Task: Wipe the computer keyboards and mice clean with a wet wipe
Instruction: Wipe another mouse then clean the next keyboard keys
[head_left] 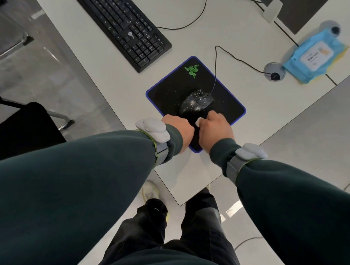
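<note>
Dark-green sleeves (84, 177) end in right grip (216, 128) pinching a small white wet wipe (198, 121), left grip (178, 130) curled, hold unclear; white-speckled black wired mouse (196, 102) just beyond both: best steadied left, wiped with overlapping strokes.

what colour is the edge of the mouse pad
Blue, running round the black mouse pad; it shows best in the head view.
</note>
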